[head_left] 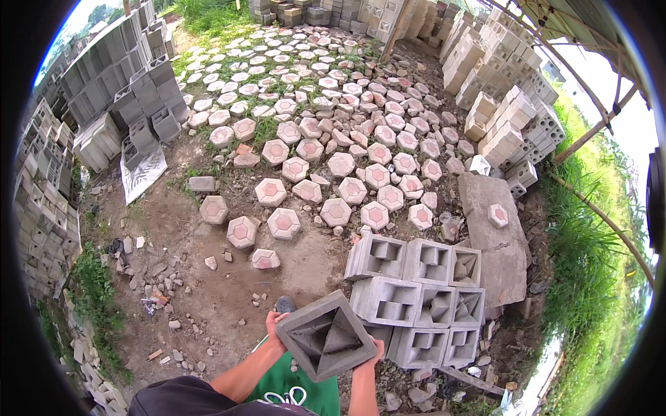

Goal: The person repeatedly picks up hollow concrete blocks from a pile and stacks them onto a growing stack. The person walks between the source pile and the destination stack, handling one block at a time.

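A grey concrete vent block (326,335), square with a hollow, angled pattern inside, is held tilted in front of my body. My left hand (277,328) grips its left edge, with the fingers curled over the rim. At its lower right edge my right hand (375,352) is closed on the side, its fingers partly hidden behind the block. Just to the right stands a stack of similar vent blocks (418,302), piled in rows with their patterned openings toward me.
Many hexagonal pavers (295,168) with reddish centres cover the ground ahead. A flat concrete slab (489,236) lies right of the stack. Tall block stacks rise at left (104,76) and far right (510,128). Rubble (173,277) is scattered at left; grass (579,277) grows along the right.
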The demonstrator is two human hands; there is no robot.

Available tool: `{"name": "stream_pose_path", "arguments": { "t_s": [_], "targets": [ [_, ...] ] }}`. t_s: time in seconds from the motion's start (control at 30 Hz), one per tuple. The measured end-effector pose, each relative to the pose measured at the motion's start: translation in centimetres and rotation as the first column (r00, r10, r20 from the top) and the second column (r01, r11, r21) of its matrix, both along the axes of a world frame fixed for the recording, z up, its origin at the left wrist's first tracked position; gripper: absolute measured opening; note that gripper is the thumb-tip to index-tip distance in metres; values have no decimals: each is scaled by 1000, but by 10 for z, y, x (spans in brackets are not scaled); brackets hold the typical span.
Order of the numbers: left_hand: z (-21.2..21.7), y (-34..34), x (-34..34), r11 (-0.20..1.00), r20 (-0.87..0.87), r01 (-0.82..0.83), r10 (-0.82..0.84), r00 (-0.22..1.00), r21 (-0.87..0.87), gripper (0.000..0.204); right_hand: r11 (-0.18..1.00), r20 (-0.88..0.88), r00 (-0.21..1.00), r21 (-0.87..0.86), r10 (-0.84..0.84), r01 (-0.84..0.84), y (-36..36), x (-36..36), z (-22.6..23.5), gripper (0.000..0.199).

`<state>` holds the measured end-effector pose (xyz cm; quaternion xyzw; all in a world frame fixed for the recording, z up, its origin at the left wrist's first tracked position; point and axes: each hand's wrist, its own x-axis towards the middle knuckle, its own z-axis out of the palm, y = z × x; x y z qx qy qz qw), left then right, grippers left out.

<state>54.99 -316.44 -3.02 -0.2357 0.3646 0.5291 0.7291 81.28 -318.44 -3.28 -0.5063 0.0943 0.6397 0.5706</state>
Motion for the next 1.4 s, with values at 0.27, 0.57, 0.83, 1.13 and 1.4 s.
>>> {"name": "stream_pose_path", "arguments": {
  "t_s": [0.27,0.57,0.83,1.13,1.4],
  "targets": [
    [104,56,-86,948,-105,-290,305,947,133,33,962,-73,993,262,92,-70,100,-102,100,50],
    [136,68,-123,840,-164,-535,542,824,88,38,881,-25,896,196,444,-431,185,-169,123,53],
    [137,181,-161,866,-189,-494,500,845,79,37,880,6,906,234,423,-413,305,-213,104,43],
    [132,412,-229,912,-166,-375,400,901,163,29,898,-64,944,335,324,-285,524,-259,83,34],
    [155,524,-268,873,-293,-472,486,823,122,18,879,-48,922,325,385,-350,658,-299,165,43]
  ]
}}
